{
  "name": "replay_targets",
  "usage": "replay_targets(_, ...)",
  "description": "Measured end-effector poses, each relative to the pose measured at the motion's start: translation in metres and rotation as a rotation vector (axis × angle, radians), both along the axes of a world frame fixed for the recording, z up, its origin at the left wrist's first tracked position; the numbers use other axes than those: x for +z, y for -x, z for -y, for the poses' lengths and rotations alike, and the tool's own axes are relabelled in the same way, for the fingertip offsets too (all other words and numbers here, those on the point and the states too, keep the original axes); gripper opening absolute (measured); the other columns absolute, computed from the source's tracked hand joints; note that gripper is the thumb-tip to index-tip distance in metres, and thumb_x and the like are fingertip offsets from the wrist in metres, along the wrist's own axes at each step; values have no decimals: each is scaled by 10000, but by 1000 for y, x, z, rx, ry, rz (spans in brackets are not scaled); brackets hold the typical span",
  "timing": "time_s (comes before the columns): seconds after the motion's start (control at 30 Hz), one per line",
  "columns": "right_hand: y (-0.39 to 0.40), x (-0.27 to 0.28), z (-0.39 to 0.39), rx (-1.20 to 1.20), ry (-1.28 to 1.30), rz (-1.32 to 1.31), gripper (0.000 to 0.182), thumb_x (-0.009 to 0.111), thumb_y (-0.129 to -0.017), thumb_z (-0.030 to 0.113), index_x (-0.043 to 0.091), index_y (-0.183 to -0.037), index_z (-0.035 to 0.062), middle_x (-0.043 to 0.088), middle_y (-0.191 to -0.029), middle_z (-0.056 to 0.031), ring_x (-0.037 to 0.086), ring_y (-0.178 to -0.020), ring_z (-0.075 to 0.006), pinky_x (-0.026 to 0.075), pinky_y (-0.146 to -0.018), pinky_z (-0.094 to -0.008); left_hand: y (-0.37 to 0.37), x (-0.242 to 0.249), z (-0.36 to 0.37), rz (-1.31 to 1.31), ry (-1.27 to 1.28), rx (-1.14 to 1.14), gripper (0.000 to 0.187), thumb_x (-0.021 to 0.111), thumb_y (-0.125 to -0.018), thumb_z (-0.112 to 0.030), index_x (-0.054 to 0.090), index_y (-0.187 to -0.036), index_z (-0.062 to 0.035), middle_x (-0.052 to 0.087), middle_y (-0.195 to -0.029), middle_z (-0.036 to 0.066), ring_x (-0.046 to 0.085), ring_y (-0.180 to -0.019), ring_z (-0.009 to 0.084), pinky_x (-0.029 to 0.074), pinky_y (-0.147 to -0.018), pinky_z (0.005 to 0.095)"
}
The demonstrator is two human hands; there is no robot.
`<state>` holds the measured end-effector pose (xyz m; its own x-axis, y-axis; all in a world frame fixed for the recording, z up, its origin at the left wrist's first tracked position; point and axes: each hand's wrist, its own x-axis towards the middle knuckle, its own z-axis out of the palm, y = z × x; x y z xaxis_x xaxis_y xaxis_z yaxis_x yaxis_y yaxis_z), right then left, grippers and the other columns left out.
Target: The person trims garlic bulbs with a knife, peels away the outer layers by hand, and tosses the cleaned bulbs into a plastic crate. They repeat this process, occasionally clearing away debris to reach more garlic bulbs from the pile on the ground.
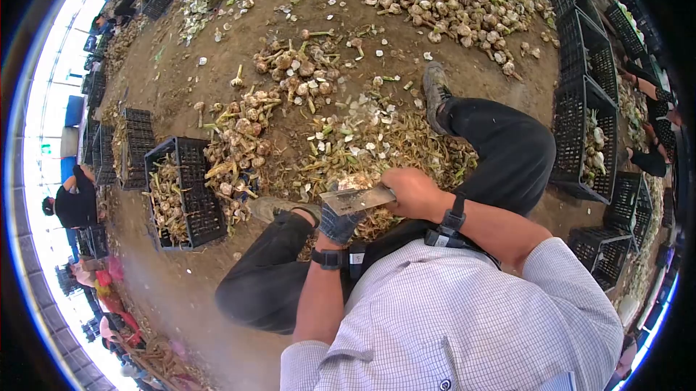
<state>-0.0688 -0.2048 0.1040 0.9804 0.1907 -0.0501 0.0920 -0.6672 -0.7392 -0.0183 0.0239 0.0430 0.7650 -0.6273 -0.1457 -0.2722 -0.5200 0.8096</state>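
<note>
My right hand [415, 192] is bare and wrapped round the handle of a knife with a broad, dirt-smeared metal blade [354, 201]. The blade points left, across the front of my left hand [339, 224], which wears a dark grey glove. The gloved fingers are closed and mostly hidden behind the blade. A pale garlic bulb [357, 181] shows just past the blade, at the gloved fingers. Below both hands, cut stalks and white peelings [377, 141] litter the ground between my legs. A heap of untrimmed garlic [243, 137] lies to the left of them.
A black crate [203, 206] of stalk pieces stands by my left foot. More garlic lies ahead [301, 72], with a large pile [464, 7] at the far right. Stacked black crates [589, 141] line the right side. Another person [75, 199] sits at the far left.
</note>
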Motion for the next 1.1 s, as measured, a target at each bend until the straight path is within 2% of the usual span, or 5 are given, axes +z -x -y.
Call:
replay_targets(0.53,-2,-39,-9,-2,36,-17,239,707,-714,229,629,-848,45,615,-815,-167,609,-773,-382,490,-692,-472,4,32,5,370,77,-1,282,743,-730,-239,676,-951,-77,675,-857,82,645,-785,301,512,-684,431)
replay_targets(0.7,-6,-75,14,-130,214,-561,301,613,-794,272,681,-844,-16,642,-787,-224,627,-707,-380,512,-674,-475,-4,52,0,824,76,-167,471,746,-716,-385,648,-1075,-97,671,-979,117,640,-841,339,514,-734,409)
replay_targets(0.9,1,-78,20,-298,104,-338,403,591,-768,325,666,-761,-71,638,-748,-271,625,-699,-414,508,-693,-489,-22,23,28,-591,461,629,328,689,-872,-169,595,-1156,-35,640,-1054,25,592,-895,137,509,-773,299)
replay_targets(1.07,0,-92,18,-295,109,-444,401,594,-765,329,670,-752,-64,639,-725,-262,623,-686,-406,504,-693,-492,-89,130,140,-715,845,275,435,584,-956,-187,470,-1364,-84,557,-1270,91,573,-1096,199,507,-916,322)
replay_targets(1.1,-4,-93,21,-312,103,-420,395,594,-765,328,671,-747,-59,639,-717,-258,622,-682,-403,503,-692,-492,-103,123,142,-258,550,125,479,582,-951,-164,427,-1397,-84,543,-1297,100,556,-1129,201,507,-928,334)
